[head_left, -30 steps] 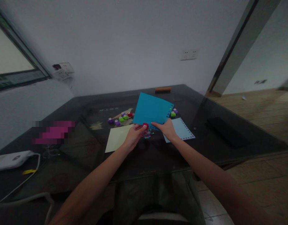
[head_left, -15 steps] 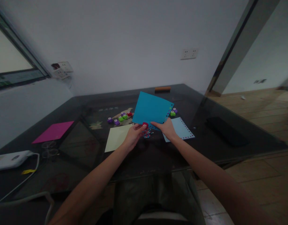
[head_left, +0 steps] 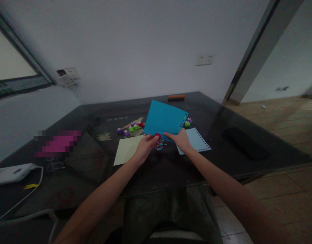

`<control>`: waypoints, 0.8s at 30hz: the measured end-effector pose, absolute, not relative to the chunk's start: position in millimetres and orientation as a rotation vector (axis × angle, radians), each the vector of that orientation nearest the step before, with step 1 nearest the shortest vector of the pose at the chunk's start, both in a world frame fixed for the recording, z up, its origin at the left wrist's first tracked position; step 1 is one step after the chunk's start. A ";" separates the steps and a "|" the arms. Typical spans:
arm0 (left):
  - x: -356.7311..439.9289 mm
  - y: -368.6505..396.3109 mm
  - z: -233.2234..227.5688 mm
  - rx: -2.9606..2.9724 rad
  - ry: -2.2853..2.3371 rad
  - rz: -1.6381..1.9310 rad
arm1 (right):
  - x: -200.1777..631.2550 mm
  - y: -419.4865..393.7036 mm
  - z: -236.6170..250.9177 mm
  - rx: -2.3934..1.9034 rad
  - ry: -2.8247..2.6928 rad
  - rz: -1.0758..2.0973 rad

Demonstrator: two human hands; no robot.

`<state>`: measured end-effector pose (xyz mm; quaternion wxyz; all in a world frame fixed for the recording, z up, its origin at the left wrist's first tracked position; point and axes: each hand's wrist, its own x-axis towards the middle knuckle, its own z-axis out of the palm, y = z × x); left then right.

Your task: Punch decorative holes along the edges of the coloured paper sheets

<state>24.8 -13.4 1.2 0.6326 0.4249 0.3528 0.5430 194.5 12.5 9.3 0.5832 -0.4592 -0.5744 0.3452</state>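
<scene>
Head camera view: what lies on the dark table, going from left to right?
White box → cream paper → red punch in the left hand → right hand → pale blue paper → black case.

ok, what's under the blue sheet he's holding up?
Below the blue sheet: a small pile of punched bits on the dark table. The sheet hides the table stretch behind it; what lies there can't be told.

punches (head_left: 131, 128) beyond, bare table (head_left: 171, 169) nearer
</scene>
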 end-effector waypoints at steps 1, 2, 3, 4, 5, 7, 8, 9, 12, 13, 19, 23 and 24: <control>24.8 -13.4 1.3 0.968 0.814 1.240 | 194.7 12.6 9.1 -1.066 -1.345 0.807; 24.9 -13.3 1.4 0.965 0.820 1.239 | 194.8 12.8 8.8 -1.060 -1.348 0.809; 24.9 -13.2 1.6 0.962 0.824 1.239 | 194.9 13.0 8.5 -1.055 -1.351 0.814; 24.9 -13.1 1.7 0.959 0.826 1.240 | 195.0 13.1 8.1 -1.050 -1.353 0.818; 25.0 -13.0 1.8 0.957 0.828 1.241 | 195.1 13.3 7.8 -1.048 -1.356 0.820; 24.9 -12.8 1.8 0.956 0.830 1.241 | 195.0 13.7 7.2 -1.055 -1.354 0.820; 24.8 -12.7 1.6 0.956 0.830 1.239 | 194.9 13.9 7.0 -1.061 -1.352 0.820; 24.8 -12.5 1.4 0.959 0.827 1.237 | 194.7 13.9 6.9 -1.066 -1.349 0.817; 24.6 -12.3 0.5 0.966 0.814 1.239 | 194.6 13.3 7.7 -1.068 -1.348 0.806; 24.6 -12.3 0.2 0.967 0.813 1.242 | 194.7 12.9 8.3 -1.067 -1.353 0.806; 24.9 -13.3 1.8 0.973 0.826 1.250 | 194.9 10.4 10.8 -1.108 -1.342 0.787; 24.6 -13.7 3.1 0.984 0.813 1.244 | 194.4 10.2 9.8 -1.108 -1.347 0.793; 24.4 -13.6 3.0 0.987 0.812 1.244 | 194.4 10.2 9.5 -1.103 -1.352 0.792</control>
